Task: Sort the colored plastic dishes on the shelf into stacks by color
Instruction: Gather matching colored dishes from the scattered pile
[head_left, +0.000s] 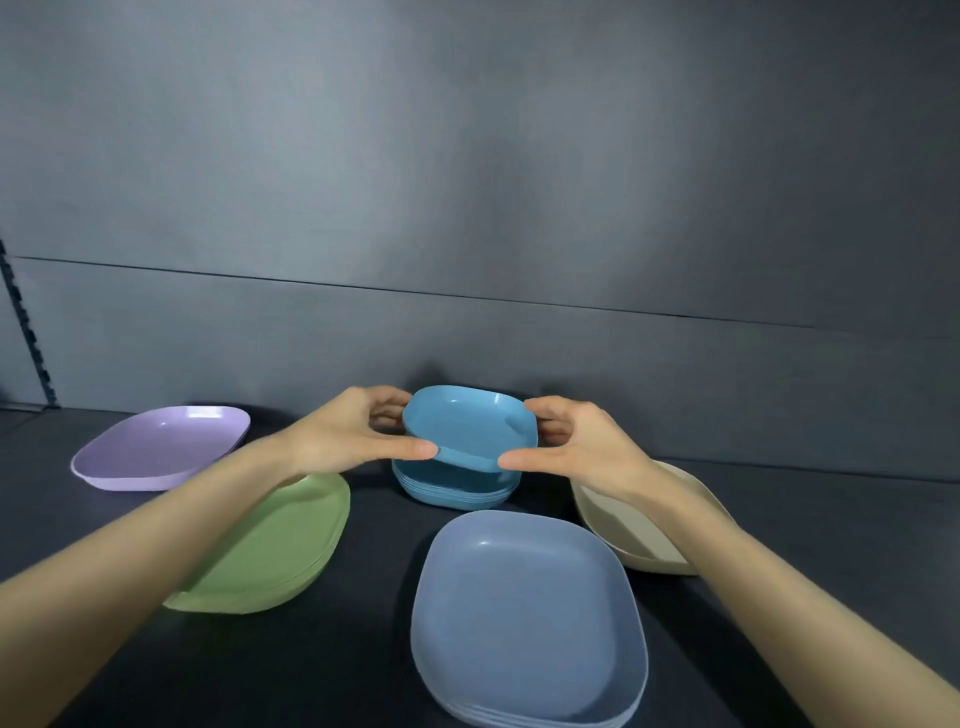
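Note:
A teal-blue square dish (467, 423) is held a little above a stack of same-colored dishes (452, 488) at the back middle of the shelf. My left hand (353, 431) grips its left edge, thumb at the front and fingers behind. My right hand (576, 441) grips its right edge the same way. A grey-blue stack (524, 618) sits in front. A green stack (280, 551) lies partly under my left forearm. A lilac dish (161, 447) is at the left. A cream stack (634, 535) is partly hidden by my right forearm.
The dark shelf surface (363, 649) runs to a grey back panel (467, 208) just behind the teal stack. A slotted shelf upright (26, 332) stands at the far left. Bare shelf shows at the right (857, 519).

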